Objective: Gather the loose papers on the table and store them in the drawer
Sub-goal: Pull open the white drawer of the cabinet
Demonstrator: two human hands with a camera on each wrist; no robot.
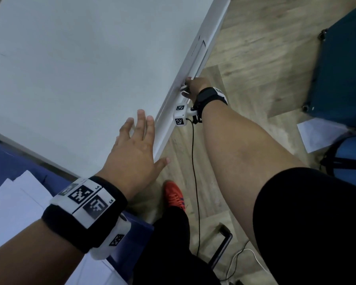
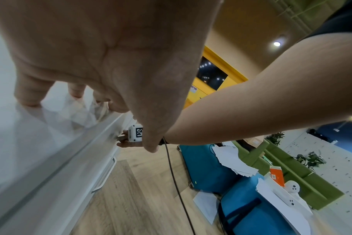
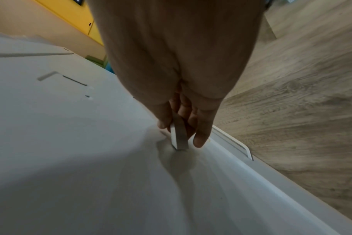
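Note:
My right hand (image 1: 193,85) reaches down the front of the white cabinet (image 1: 80,68), and its fingers (image 3: 199,127) curl round a white drawer handle (image 3: 178,135). The drawer front (image 3: 110,159) looks flush with the cabinet face, with no gap showing. At the top's front edge my left hand (image 1: 132,145) lies flat, its fingers (image 2: 28,95) spread and holding nothing. A stack of loose white papers (image 1: 14,206) lies on a blue surface at my lower left. More papers (image 2: 233,160) sit on a blue seat to the right.
A second white handle (image 3: 237,146) sits lower on the cabinet front. One sheet (image 1: 317,134) lies by the blue chairs (image 1: 341,68) on the right. A black cable (image 1: 194,182) hangs from my right wrist over the wooden floor. My orange shoe (image 1: 174,195) stands near the cabinet.

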